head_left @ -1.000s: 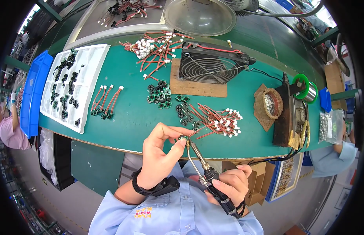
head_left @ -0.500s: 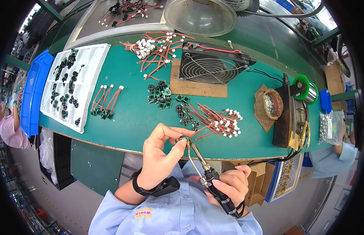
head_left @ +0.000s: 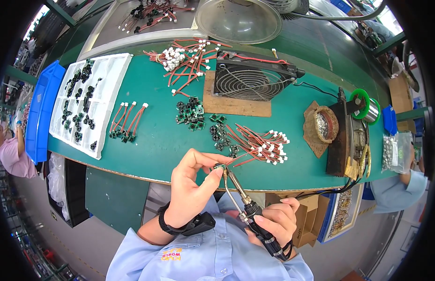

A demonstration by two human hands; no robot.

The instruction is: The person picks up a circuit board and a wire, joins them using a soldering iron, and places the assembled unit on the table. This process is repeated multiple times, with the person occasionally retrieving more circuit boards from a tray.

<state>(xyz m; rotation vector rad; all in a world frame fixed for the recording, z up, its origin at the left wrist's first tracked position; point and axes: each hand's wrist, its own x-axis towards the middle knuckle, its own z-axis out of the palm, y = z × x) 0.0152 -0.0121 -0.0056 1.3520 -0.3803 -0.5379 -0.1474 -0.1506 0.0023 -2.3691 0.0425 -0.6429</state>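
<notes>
My left hand (head_left: pixel 193 180) pinches a small green circuit board (head_left: pixel 219 166) between thumb and fingers, just over the table's front edge. A red wire runs from the board toward the pile of red-and-black wires with white connectors (head_left: pixel 269 147). In my right hand (head_left: pixel 276 222) is a black-handled soldering iron (head_left: pixel 259 229), its fingers wrapped round the grip. The iron points up and left, with a thin metal tube beside its shaft. Its tip meets the board at my left fingertips; the exact contact spot is too small to make out.
Small black parts (head_left: pixel 220 136) and green boards (head_left: pixel 191 112) lie beyond my hands. A black fan (head_left: pixel 255 79) stands behind them. To the left are wired boards (head_left: pixel 123 136) and a white tray (head_left: pixel 102 103). At right sit a tip-cleaning dish (head_left: pixel 326 124) and a solder spool (head_left: pixel 365 107).
</notes>
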